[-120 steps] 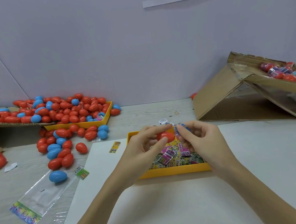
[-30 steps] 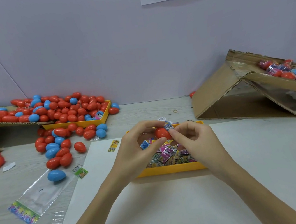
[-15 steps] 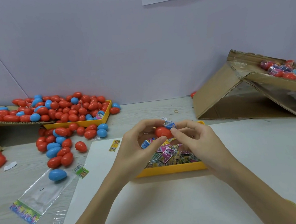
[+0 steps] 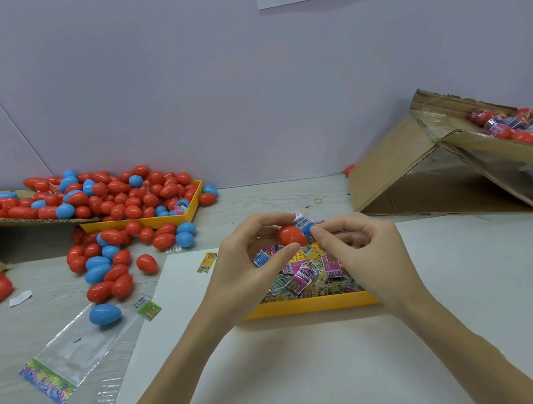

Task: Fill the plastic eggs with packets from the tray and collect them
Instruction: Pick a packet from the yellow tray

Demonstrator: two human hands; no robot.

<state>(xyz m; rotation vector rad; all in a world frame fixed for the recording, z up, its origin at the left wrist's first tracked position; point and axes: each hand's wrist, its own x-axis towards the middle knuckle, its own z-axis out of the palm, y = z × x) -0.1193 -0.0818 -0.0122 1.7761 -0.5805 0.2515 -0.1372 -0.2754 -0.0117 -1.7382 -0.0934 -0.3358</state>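
Pinching red egg [image 4: 291, 235] between both hands' fingers [image 4: 279, 254].

My left hand [image 4: 250, 271] pinches a red egg [image 4: 291, 235] between thumb and fingertips, and my right hand [image 4: 363, 250] pinches a blue packet [image 4: 303, 224] against it, right above the yellow tray [image 4: 309, 305].

Two hands, the left hand [image 4: 249, 265] and right hand [image 4: 366, 253]. One red egg [image 4: 291, 235] held between them, with one blue packet [image 4: 303, 224]. Two yellow trays: the packet tray [image 4: 309, 305] and the egg tray [image 4: 159, 221]. Too many loose eggs [image 4: 113, 256] and packets [image 4: 305, 278] to count. Two packets [image 4: 206, 262] lying outside trays. One cardboard box [image 4: 395, 164] at the table's right edge.
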